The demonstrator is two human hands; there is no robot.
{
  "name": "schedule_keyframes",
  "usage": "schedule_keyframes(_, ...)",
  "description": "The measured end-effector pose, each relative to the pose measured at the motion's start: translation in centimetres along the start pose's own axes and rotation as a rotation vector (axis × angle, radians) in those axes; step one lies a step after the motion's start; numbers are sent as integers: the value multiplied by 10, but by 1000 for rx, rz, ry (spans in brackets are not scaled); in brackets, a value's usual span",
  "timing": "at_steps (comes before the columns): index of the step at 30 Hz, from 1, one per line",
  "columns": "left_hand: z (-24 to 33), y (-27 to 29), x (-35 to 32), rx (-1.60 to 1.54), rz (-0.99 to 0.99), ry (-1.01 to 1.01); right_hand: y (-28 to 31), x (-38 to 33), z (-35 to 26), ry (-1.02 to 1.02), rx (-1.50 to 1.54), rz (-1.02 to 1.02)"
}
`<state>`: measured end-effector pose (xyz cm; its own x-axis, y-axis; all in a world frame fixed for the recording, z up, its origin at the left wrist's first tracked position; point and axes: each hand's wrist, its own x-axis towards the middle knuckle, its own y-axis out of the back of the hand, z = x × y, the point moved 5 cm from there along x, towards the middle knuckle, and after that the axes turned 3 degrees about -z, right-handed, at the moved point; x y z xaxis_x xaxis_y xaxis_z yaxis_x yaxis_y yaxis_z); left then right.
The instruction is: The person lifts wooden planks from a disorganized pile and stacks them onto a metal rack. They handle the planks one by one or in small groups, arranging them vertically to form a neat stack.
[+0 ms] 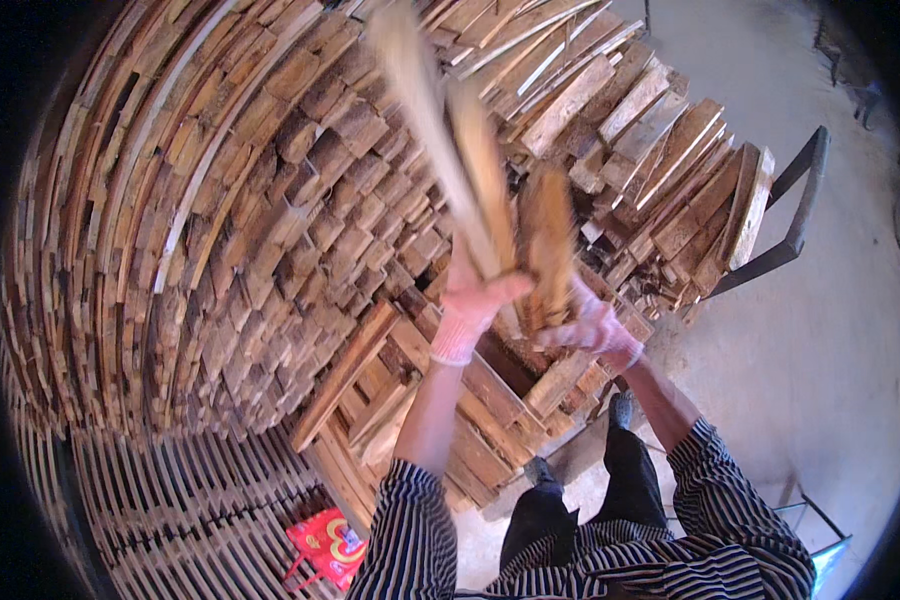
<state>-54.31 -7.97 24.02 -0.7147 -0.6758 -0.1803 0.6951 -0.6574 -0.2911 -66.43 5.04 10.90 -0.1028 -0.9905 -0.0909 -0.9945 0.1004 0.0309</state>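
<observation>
My left hand [477,302], in a pale pink knit glove, is closed round the lower ends of a long pale wooden board [425,115] and a shorter orange-brown board [483,155]. Both slant up and away, their far ends smeared by motion. Just right of it, my right hand [592,325], gloved alike, grips the lower part of a darker brown wooden board [547,235] that stands steeply. Its fingers are partly hidden behind the wood. The held boards are above a wooden crate-like stack [460,400] in front of my feet.
A tall wall of stacked boards [240,220] fills the left. More boards [670,170] lie piled at the far right beside a black metal frame [805,190]. Slatted wood [200,505] and a red bag [328,545] are near left; grey floor [820,380] spreads right.
</observation>
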Motion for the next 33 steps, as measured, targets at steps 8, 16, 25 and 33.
schedule_keyframes(8,-113,104,-6,-23,88,154,-54,74,49,41,-2,-94)
schedule_keyframes(16,-80,115,-65,-392,366,-217,-73,6,-47,88,-408,45)
schedule_keyframes(25,-136,119,-215,-497,610,-45,-30,-11,6,-91,-583,156)
schedule_keyframes(33,-160,127,-268,-441,781,186,-20,41,15,-210,-981,264)
